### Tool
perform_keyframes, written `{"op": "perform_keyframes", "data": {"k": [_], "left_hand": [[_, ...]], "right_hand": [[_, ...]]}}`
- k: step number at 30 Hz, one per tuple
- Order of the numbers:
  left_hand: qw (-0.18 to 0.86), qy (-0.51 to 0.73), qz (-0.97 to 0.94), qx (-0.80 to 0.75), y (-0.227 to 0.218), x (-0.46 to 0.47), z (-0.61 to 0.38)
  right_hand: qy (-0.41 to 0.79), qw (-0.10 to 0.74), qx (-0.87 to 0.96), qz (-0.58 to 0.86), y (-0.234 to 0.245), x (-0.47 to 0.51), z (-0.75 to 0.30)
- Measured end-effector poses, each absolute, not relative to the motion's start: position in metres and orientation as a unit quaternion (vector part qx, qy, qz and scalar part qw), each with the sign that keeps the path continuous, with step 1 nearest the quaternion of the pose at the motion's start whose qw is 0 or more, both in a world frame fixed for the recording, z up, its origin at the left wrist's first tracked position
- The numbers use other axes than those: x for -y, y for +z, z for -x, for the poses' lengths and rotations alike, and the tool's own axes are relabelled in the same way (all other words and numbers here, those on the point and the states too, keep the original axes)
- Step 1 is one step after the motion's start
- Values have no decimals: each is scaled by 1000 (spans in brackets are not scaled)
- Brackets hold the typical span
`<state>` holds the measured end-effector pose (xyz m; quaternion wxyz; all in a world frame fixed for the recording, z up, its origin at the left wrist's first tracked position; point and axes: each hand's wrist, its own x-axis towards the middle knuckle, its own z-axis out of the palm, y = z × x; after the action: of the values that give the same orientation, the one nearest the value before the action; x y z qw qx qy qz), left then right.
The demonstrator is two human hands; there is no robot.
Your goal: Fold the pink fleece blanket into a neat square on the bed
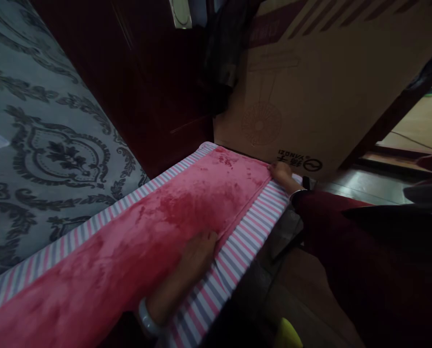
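Note:
A pink plush blanket [172,217] with a pink, white and grey striped border [248,227] lies folded in a long band across the view. My left hand [196,256] rests flat on the plush near the striped edge, fingers stretched out; a pale bangle [147,319] circles its wrist. My right hand [283,175], in a dark red sleeve, grips the far corner of the blanket beside the cardboard box.
A large cardboard box [328,87] leans at the back right. Dark red wooden door panels [147,87] stand behind. A grey patterned bedspread [45,145] fills the left. Wooden floor [364,186] shows on the right, with a yellow object [288,336] at the bottom.

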<state>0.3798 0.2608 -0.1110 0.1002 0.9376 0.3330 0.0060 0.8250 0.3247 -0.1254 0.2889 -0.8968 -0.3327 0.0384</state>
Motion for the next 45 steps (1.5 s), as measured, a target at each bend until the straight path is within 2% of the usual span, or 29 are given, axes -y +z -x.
{"op": "perform_keyframes", "data": {"k": [8, 16, 20, 26, 30, 34, 41, 45], "left_hand": [[12, -4, -936, -351, -99, -263, -420], [11, 11, -951, -309, -93, -275, -465], [22, -26, -953, -301, -94, -271, -465], [5, 20, -953, -302, -86, -276, -479], [26, -15, -950, -312, -85, -273, -486], [16, -10, -951, -309, -92, -260, -463], [-7, -23, -911, -412, -105, -220, -383], [-12, 30, -905, -425, -119, -201, -343]], "right_hand": [[11, 379, 327, 866, -145, -313, -822], [19, 434, 304, 848, -142, -314, -824], [33, 447, 295, 844, -142, -314, -826], [41, 456, 286, 842, -138, -313, -823], [46, 453, 289, 843, -135, -311, -821], [42, 448, 287, 846, -140, -311, -824], [26, 466, 281, 839, -149, -312, -828], [19, 464, 283, 839, -146, -309, -825]]}}
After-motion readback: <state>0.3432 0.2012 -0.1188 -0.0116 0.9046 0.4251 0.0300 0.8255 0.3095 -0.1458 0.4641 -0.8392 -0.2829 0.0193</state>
